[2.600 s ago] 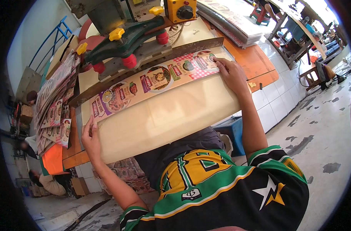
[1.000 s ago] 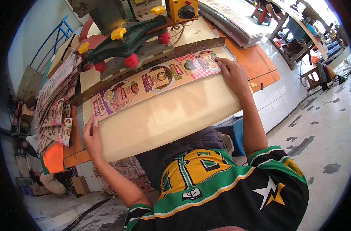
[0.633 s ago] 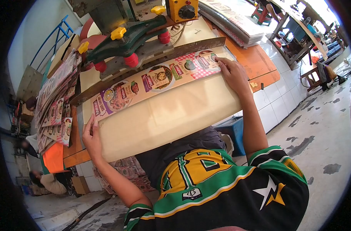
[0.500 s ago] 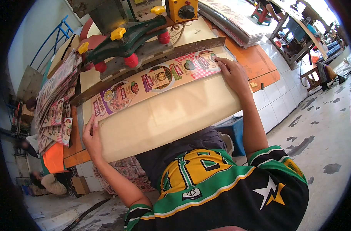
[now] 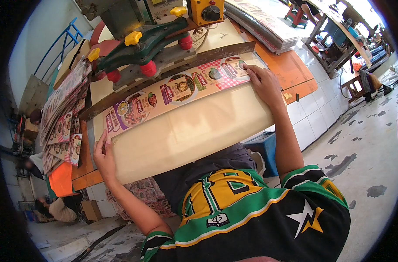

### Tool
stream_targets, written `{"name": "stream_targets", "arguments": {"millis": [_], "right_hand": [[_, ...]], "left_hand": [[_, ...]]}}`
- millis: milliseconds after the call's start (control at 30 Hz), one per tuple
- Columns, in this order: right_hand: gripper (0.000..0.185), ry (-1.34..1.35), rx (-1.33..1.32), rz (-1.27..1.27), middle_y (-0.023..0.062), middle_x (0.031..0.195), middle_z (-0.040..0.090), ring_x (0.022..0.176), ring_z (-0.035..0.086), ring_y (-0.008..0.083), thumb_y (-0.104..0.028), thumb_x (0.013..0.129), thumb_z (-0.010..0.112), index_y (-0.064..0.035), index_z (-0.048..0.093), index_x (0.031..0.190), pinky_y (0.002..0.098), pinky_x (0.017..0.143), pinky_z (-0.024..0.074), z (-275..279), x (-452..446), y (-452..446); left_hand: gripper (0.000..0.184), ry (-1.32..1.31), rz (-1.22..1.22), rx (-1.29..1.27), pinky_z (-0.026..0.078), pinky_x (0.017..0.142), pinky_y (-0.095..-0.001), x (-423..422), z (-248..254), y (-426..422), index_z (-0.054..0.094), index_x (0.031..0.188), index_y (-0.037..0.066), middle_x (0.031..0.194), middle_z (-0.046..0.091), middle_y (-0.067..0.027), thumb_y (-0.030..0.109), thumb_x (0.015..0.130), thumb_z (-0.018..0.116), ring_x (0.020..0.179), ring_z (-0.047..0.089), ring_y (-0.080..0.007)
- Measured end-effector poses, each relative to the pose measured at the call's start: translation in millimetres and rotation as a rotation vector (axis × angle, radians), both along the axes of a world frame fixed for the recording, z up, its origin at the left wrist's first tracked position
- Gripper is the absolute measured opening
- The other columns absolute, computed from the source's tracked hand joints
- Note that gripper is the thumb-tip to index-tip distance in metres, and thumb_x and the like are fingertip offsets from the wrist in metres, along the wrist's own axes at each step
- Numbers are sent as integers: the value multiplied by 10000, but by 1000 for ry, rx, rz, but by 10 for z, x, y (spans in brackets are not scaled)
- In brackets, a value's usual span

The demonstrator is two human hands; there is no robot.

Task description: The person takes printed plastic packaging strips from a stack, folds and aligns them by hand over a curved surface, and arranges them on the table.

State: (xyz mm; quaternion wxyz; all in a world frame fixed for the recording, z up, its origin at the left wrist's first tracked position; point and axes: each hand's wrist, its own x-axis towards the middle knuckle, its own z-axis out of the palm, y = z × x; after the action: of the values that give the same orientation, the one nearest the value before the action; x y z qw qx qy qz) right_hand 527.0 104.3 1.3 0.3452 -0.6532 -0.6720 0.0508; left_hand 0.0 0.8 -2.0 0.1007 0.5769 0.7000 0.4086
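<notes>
A long printed card strip point(image 5: 173, 91) with food pictures lies along the back of a cream-coloured work surface point(image 5: 188, 135), against a raised metal guide edge. At the strip's right end, my right hand point(image 5: 264, 83) is closed, its fingertips gripping the end. My left hand point(image 5: 104, 158) rests at the left edge of the surface; its fingers are stretched out and apart, the fingertips touching the strip's lower left corner. Just behind the strip stands a press machine point(image 5: 140, 54) with a dark green arm, yellow knobs and red cylinders.
Stacked printed sheets point(image 5: 61, 118) lean at the left, above an orange piece point(image 5: 61, 179). A yellow control box point(image 5: 208, 12) sits at the top. More flat sheets point(image 5: 268, 22) are piled at back right. A blue bin point(image 5: 265, 153) stands below. A person point(image 5: 61, 209) is at lower left.
Both hands and the printed strip stay in the same place. At lower left, the person in the background has shifted slightly.
</notes>
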Motion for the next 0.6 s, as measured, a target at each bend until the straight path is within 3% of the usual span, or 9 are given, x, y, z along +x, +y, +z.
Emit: {"name": "stream_targets", "arguments": {"millis": [600], "right_hand": [[297,5,-10,-4,173,934,721,881,672,340,-321,1004,550,-166,737,1173,429,796,503,49,-16,-18]], "left_hand": [[350,-9,1,-4,431,711,-258,-17,-18,-1,657,1331,76,982,610,-15,194,1005,607,767,466,-107]]}}
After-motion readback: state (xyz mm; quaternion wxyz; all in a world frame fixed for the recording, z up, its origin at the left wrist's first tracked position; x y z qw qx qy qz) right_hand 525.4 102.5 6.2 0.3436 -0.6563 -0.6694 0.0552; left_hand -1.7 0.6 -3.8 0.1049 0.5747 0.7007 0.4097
